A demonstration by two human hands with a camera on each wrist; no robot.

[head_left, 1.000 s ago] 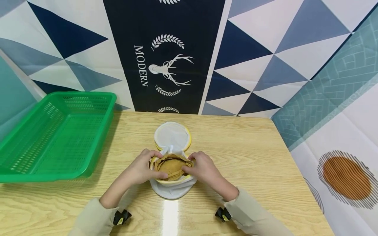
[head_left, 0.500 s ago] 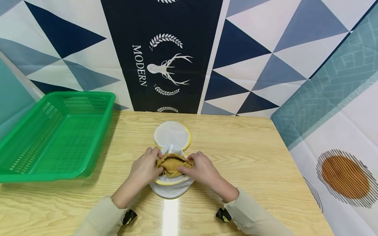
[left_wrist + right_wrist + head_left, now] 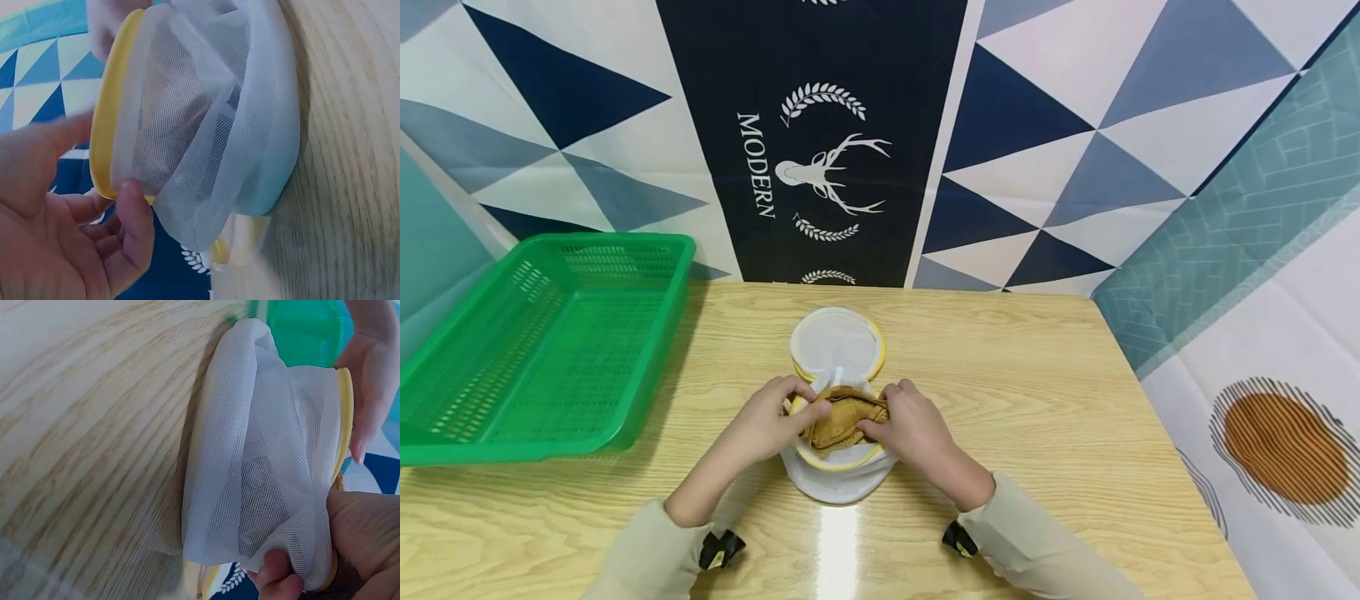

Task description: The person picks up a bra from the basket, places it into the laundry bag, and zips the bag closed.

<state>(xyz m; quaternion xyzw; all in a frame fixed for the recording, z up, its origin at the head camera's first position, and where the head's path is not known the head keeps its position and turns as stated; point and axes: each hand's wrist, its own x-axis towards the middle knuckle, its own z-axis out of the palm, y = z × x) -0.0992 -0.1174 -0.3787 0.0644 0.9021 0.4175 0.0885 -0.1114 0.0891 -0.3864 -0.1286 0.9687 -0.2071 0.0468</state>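
Note:
A white mesh laundry bag (image 3: 841, 483) with a yellow zip rim stands on the table, its round lid (image 3: 835, 340) folded back behind it. Inside the mouth lies a crumpled mustard-brown garment (image 3: 844, 421) with lacy patches; its exact kind is unclear. My left hand (image 3: 773, 421) holds the left rim, thumb over the garment. In the left wrist view its fingers lie around the yellow zip (image 3: 103, 144) and against the mesh. My right hand (image 3: 917, 429) grips the right side, thumb inside, fingers curled outside the mesh (image 3: 269, 456) in the right wrist view, which hides most of the garment.
A green plastic basket (image 3: 576, 350) stands at the left of the wooden table (image 3: 1000, 383). Patterned cloth (image 3: 1037, 125) hangs behind the table's back edge, and more cloth (image 3: 1285, 450) covers the right side.
The garment has shifted within the bag's mouth, from an open hollow to a bunched, raised fold. My left hand went inward, then back to the left rim; the right barely moved.

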